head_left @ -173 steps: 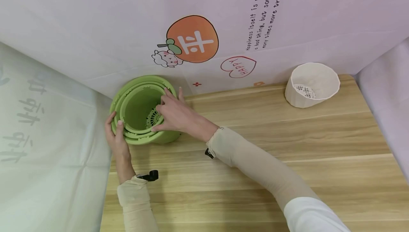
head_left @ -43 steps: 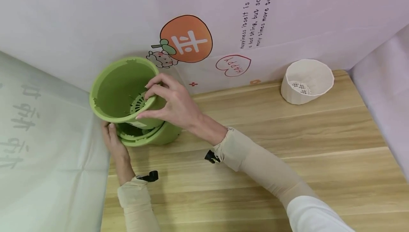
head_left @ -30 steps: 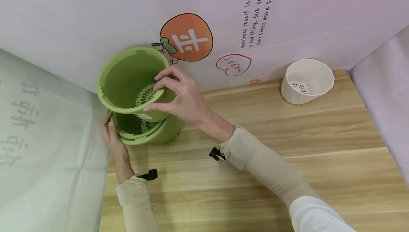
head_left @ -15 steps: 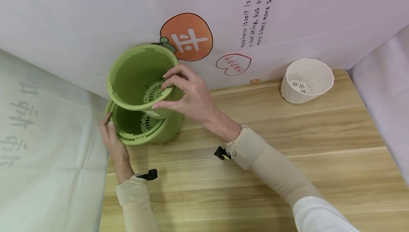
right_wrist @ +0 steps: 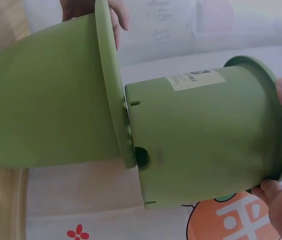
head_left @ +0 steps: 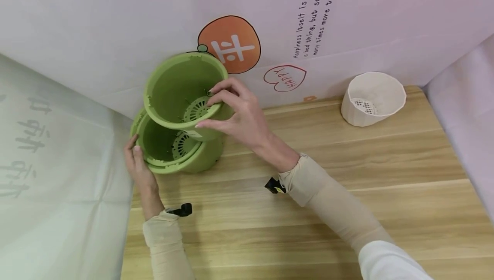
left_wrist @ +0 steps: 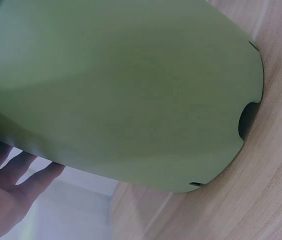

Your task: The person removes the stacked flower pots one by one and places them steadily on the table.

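My right hand [head_left: 245, 117] grips the rim of a small green flower pot [head_left: 166, 85], thumb outside and fingertips inside. It holds the pot tilted above a nested stack of larger green flower pots [head_left: 206, 155]. In the right wrist view, the base of the raised pot [right_wrist: 205, 145], which bears a pale label, overlaps the stack's rim. At the stack's left side, my left hand [head_left: 142, 173] holds the rim with thumb and fingers. The stack's outer pot [left_wrist: 131, 100] fills most of the left wrist view, its base on the wooden table.
A white pot [head_left: 355, 115] with a perforated bottom stands at the back right of the wooden table [head_left: 308, 130]. A printed cloth wall [head_left: 347, 27] rises behind the pots, and a pale curtain [head_left: 77, 151] hangs on the left.
The smallest green pot has come up out of the stack in my right hand, then shifted to the right above it. My left hand keeps its place at the stack's rim.
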### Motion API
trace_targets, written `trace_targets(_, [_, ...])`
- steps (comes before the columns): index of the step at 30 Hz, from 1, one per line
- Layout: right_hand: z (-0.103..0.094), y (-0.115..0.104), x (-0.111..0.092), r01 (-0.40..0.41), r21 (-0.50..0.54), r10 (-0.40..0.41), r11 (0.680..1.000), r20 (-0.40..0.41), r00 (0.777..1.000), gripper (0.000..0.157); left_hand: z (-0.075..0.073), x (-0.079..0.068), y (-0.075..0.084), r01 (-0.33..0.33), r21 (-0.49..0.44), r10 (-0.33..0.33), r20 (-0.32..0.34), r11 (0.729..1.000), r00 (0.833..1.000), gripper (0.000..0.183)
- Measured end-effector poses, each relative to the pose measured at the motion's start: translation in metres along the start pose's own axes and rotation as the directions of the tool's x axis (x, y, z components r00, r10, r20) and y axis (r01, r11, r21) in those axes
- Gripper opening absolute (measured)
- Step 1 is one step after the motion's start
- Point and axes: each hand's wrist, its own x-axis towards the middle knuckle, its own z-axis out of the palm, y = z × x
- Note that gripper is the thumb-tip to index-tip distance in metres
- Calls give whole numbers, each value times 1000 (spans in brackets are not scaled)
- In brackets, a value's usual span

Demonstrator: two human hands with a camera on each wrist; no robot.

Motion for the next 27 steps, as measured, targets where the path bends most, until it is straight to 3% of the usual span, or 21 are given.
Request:
trace_targets(17, [-15, 0, -5, 26, -48, -27, 999, -11, 1000, 44, 1, 0, 2, -3, -1, 3, -11, 1000, 1000, 42])
trace_targets(27, [-29, 6, -7, 2, -40, -4, 999, -64, 998, 42, 4, -2, 9, 9, 3, -9, -8, 1000, 1000, 43])
